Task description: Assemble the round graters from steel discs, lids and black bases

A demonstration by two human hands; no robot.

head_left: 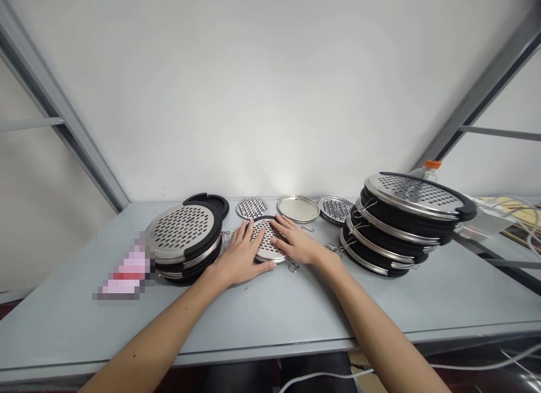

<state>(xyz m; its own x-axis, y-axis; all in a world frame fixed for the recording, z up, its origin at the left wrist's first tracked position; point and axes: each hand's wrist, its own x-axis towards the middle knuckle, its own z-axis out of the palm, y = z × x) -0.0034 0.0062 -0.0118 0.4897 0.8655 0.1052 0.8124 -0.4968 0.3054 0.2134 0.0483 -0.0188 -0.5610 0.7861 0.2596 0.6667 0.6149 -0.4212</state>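
A round grater (269, 247), its perforated metal face up and a black rim at the back, lies flat on the table between my hands. My left hand (243, 253) rests on its left side with fingers stretched out and the thumb apart. From the right, my right hand (299, 241) lies across it, fingers spread. Neither hand is wrapped round anything. A small wire ring clip (293, 267) lies just below the grater, and another clip (307, 229) is behind my right hand. Parts of the grater's face are hidden under my fingers.
A short stack of graters (186, 232) stands left; a taller, leaning stack (412, 224) stands right. Behind are a black round base (217, 206), a loose grating disc (252, 208), a plain metal disc (298, 208) and more discs (335, 209). An orange-capped bottle (431, 170) is behind.
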